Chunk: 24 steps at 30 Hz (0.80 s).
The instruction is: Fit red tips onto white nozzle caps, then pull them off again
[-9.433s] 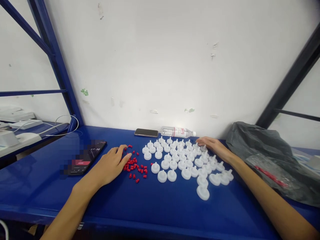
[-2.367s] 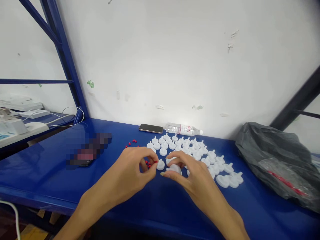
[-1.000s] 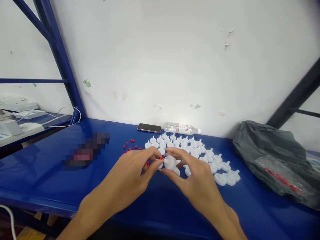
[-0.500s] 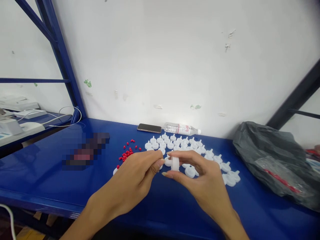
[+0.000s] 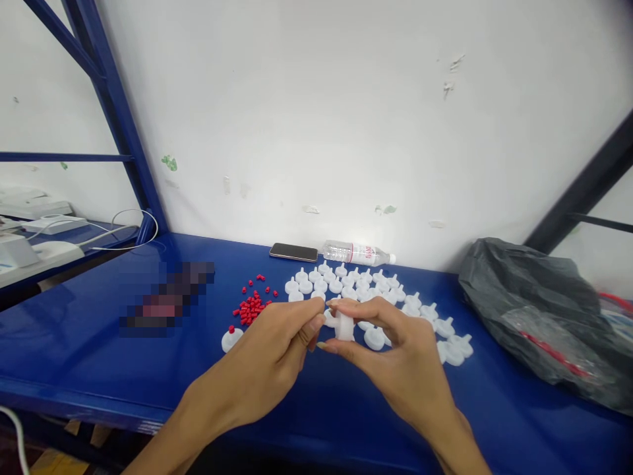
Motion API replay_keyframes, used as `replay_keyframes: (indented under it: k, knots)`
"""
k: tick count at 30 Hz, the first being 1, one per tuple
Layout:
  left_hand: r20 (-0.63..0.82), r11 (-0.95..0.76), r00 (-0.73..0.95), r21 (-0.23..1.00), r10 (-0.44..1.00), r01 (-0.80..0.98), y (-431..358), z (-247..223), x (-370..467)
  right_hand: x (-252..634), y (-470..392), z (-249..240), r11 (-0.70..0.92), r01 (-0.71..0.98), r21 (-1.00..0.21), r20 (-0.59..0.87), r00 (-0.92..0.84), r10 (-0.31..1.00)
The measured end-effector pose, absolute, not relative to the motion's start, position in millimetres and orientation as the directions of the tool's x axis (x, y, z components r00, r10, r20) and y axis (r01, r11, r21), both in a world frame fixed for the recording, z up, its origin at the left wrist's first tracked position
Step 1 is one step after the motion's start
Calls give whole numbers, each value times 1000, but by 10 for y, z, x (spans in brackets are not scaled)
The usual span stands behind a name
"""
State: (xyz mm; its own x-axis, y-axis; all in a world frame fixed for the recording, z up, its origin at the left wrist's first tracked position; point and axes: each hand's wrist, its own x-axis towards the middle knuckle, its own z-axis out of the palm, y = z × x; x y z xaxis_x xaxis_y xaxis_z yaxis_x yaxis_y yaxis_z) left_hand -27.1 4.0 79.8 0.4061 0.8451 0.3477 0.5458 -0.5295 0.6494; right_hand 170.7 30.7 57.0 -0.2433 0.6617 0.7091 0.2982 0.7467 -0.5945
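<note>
Between the thumb and fingers of my right hand (image 5: pixel 395 349) is a white plastic nozzle cap (image 5: pixel 345 326), lying sideways with its thin spout toward the left. My left hand (image 5: pixel 270 353) is closed in a pinch at the spout's tip; whatever sits inside that pinch is hidden. Left of my left hand, one white cap (image 5: pixel 231 339) stands on the table with a red tip on its spout. Small red tip caps (image 5: pixel 251 307) lie in a loose pile behind it. Several white nozzle caps (image 5: pixel 363 287) stand spout-up behind my hands.
A phone (image 5: pixel 293 252) and a clear bottle (image 5: pixel 359 253) lie along the wall. On the right of the blue table (image 5: pixel 198 376) rests a dark plastic bag (image 5: pixel 534 310). A blurred-out object (image 5: pixel 171 303) lies to the left. Blue frame posts (image 5: pixel 116 119) rise at the side.
Both hands keep their grip, with the spout slightly closer to my left fingers. The view has shifted a little, and the red-tipped cap at left now shows more fully.
</note>
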Motion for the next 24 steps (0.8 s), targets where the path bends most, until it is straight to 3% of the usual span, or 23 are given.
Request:
replay_keyframes:
  k: [6, 8, 11, 16, 24]
  knots:
    - [325, -506, 393, 648, 860, 570, 75, 782, -288, 1655, 322, 531, 877, 404, -262, 869, -295, 396]
    - [310, -493, 393, 658, 866, 568, 84, 789, -304, 1648, 322, 527, 883, 419, -211, 869, -334, 365]
    - [303, -500, 412, 667, 859, 553, 73, 850, -350, 1640, 306, 535, 883, 422, -207, 872, -329, 362]
    - [350, -477, 328, 559, 878, 678, 26, 1017, -557, 1630, 278, 560, 857, 454, -244, 806, -396, 439]
    - [428, -127, -9, 287, 904, 949, 33, 1125, -1262, 1729, 374, 552, 744, 580, -332, 666, -414, 620]
